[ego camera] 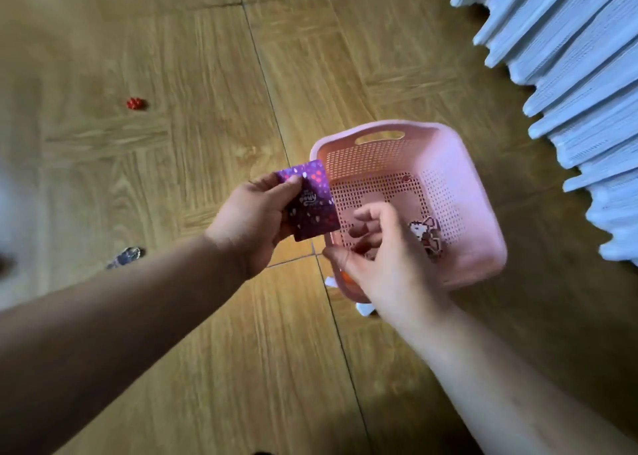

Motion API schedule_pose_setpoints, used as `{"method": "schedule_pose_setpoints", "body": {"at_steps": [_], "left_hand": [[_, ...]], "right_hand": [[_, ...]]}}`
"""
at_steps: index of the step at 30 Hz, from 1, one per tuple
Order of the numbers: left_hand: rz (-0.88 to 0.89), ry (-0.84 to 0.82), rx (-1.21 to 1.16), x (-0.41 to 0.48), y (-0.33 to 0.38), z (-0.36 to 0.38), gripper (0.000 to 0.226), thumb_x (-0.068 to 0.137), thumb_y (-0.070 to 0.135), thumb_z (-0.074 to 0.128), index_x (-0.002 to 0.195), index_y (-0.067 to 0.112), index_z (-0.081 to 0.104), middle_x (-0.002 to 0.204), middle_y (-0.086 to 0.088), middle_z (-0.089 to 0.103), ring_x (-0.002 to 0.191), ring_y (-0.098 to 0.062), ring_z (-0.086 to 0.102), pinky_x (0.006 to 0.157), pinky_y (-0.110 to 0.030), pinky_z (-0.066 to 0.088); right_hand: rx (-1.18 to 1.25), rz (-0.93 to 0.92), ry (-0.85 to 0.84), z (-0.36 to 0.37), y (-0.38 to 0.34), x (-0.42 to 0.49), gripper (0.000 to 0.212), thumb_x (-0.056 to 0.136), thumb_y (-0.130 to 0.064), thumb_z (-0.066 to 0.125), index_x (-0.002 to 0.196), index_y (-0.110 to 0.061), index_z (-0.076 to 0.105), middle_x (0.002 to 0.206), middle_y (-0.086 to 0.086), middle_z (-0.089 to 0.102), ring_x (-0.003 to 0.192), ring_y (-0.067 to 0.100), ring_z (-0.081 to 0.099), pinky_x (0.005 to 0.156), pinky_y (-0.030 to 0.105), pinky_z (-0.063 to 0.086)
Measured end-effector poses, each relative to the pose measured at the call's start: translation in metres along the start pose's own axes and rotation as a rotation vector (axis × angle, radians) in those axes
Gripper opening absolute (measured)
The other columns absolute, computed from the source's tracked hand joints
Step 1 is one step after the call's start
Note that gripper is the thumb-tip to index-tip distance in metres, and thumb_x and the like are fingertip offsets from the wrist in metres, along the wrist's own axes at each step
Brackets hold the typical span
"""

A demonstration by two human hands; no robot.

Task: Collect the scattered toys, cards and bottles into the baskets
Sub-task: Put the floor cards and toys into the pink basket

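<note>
1. Left hand (255, 220): grip is closed on a purple holographic card (310, 209), thumb on its face and fingers behind. It may be a thin stack; can't tell.
2. Card sits just left of the pink perforated plastic basket (481, 213), overlapping its left rim in view.
3. Right hand (383, 258): just right of the left grip, over the basket's near corner, fingers curled. Can't tell whether its grip holds anything.
4. Inside the basket, just right of the right hand: white-and-red cartoon figure (426, 235). Small red piece (406, 178) further up on the basket floor.
5. Well left of the left grip, on the wood-pattern floor (207, 75): small red bead-like toy (136, 103) and a shiny bluish item (126, 256), blurred.
6. White scrap (366, 308) pokes out under the right hand.
7. Far upper right: pale pleated curtain (569, 75).
</note>
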State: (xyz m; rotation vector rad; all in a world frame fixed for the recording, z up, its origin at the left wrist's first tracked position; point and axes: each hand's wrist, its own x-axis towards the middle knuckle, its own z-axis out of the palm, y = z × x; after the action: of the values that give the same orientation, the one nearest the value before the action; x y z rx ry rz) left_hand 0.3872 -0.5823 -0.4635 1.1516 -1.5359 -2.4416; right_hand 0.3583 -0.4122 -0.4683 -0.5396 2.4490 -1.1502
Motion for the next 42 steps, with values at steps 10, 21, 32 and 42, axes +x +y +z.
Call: {"method": "schedule_pose_setpoints", "body": {"at_steps": [10, 21, 32, 42], "left_hand": [[-0.115, 0.322, 0.403, 0.009, -0.016, -0.100, 0.044, 0.087, 0.032, 0.047, 0.048, 0.017, 0.058, 0.048, 0.000, 0.048, 0.046, -0.019, 0.035, 0.049, -0.026, 0.026], [0.218, -0.002, 1.884, 0.057, -0.035, -0.077, 0.047, 0.099, 0.037, 0.047, 0.142, 0.029, 0.029, 0.124, -0.009, 0.051, 0.090, -0.031, 0.064, 0.064, -0.041, 0.057], [0.203, 0.005, 1.760, 0.079, -0.037, -0.085, 0.022, 0.101, 0.032, 0.046, 0.116, 0.017, 0.052, 0.110, -0.011, 0.056, 0.083, -0.027, 0.057, 0.062, -0.036, 0.043], [0.394, -0.131, 1.751, 0.105, -0.015, -0.007, 0.042, 0.100, 0.023, 0.050, 0.139, 0.026, 0.035, 0.117, -0.013, 0.058, 0.089, -0.030, 0.061, 0.065, -0.038, 0.047]], "right_hand": [[-0.764, -0.086, 0.115, -0.019, 0.042, 0.026, 0.022, 0.078, -0.017, 0.073, 0.098, -0.012, 0.065, 0.090, 0.013, 0.069, 0.089, 0.036, 0.061, 0.076, 0.041, 0.046], [-0.706, 0.164, -0.232, 0.037, 0.073, -0.040, 0.050, 0.088, -0.051, 0.058, 0.129, -0.029, 0.042, 0.131, 0.000, 0.036, 0.103, 0.021, 0.059, 0.068, 0.026, 0.045], [-0.332, 0.141, -0.186, 0.051, 0.064, -0.007, 0.022, 0.093, -0.028, 0.057, 0.108, -0.015, 0.048, 0.107, -0.002, 0.049, 0.089, 0.018, 0.056, 0.069, 0.028, 0.043], [-0.215, -0.082, 0.128, 0.020, 0.026, -0.005, 0.028, 0.092, -0.043, 0.055, 0.102, -0.018, 0.058, 0.093, -0.008, 0.054, 0.083, 0.010, 0.055, 0.072, 0.030, 0.047]]}}
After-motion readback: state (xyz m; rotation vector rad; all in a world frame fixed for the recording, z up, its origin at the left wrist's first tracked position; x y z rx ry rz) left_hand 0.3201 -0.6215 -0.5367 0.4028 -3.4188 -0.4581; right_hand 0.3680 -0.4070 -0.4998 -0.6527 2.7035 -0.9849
